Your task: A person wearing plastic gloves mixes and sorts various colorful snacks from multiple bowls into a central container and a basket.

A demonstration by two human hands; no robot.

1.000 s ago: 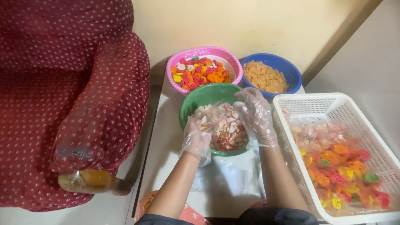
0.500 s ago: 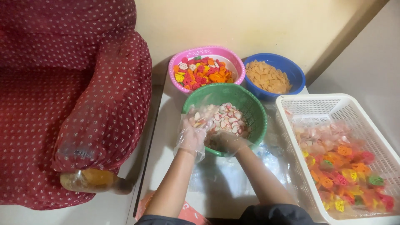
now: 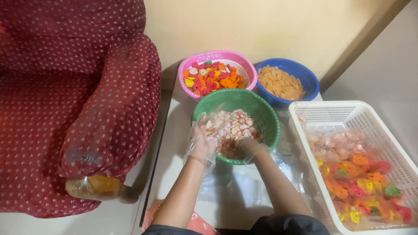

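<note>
Thin, glossy clear plastic gloves covered the left hand (image 3: pixel 202 146) and right hand (image 3: pixel 251 147). The green bowl (image 3: pixel 265 114) and white basket (image 3: pixel 331 111) were perforated plastic; the armchair (image 3: pixel 65 109) matt dotted cloth.

Both hands wear loose, clear disposable plastic gloves, thin enough that the fingers show through as a pale blur. The glove on the left hand (image 3: pixel 203 141) is baggy and crinkled, its open cuff flaring wide around the wrist with a ragged, wavy edge that catches the light. The glove on the right hand (image 3: pixel 250 146) clings more closely and ends in a similar filmy cuff just past the wrist. Below the cuffs both forearms are bare, with no watch, bracelet or sleeve on them. At the bottom edge of the view a dark, almost black garment covers the upper arms and body, its fabric plain and unmarked.
</note>
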